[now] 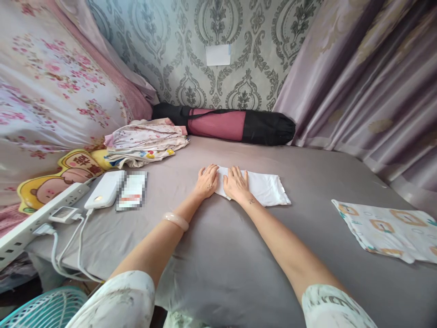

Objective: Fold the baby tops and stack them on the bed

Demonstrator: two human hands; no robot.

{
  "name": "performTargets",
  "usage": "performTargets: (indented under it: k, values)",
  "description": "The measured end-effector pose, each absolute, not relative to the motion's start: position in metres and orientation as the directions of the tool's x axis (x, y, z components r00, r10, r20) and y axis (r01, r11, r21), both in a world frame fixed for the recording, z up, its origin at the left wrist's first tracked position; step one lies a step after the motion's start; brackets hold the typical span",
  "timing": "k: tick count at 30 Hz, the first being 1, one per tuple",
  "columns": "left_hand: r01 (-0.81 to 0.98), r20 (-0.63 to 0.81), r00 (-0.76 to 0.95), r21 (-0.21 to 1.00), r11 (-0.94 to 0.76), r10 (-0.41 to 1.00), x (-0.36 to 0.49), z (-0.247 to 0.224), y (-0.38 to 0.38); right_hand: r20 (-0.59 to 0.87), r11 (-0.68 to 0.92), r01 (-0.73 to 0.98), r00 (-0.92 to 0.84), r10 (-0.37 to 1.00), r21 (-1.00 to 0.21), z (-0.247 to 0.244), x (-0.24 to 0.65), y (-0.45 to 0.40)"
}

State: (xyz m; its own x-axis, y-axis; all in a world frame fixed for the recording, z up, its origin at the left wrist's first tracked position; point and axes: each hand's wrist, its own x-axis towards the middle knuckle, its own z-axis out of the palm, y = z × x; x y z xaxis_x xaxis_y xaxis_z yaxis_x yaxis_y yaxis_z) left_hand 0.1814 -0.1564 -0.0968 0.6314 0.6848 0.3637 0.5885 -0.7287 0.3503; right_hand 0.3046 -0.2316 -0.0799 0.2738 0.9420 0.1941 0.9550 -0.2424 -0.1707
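A white folded cloth lies flat on the grey sheet of the bed, longer from left to right than it is deep. My left hand rests at its left end, fingers stretched forward. On top of the cloth, left of its middle, my right hand lies flat with the fingers extended. Both palms face down, and neither hand grips anything. Part of the cloth is hidden under the hands.
A patterned folded cloth lies at the right. Crumpled clothes are heaped back left, beside a rolled mat bag. On the left are a power bank, a power strip, cables and a yellow cushion. A fan stands below.
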Motion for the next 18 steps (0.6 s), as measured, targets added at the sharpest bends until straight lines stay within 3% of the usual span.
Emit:
performTargets:
  k: [8, 18]
  values:
    - [0.631, 0.365, 0.465, 0.502, -0.591, 0.806, 0.18, -0.097, -0.151, 0.235, -0.188, 0.964, 0.229, 0.945, -0.187, -0.092, 0.29, -0.226]
    - [0.58, 0.382, 0.385, 0.607, -0.543, 0.84, 0.179, -0.096, -0.149, 0.147, -0.133, 0.963, 0.171, 0.974, -0.235, -0.075, 0.281, -0.21]
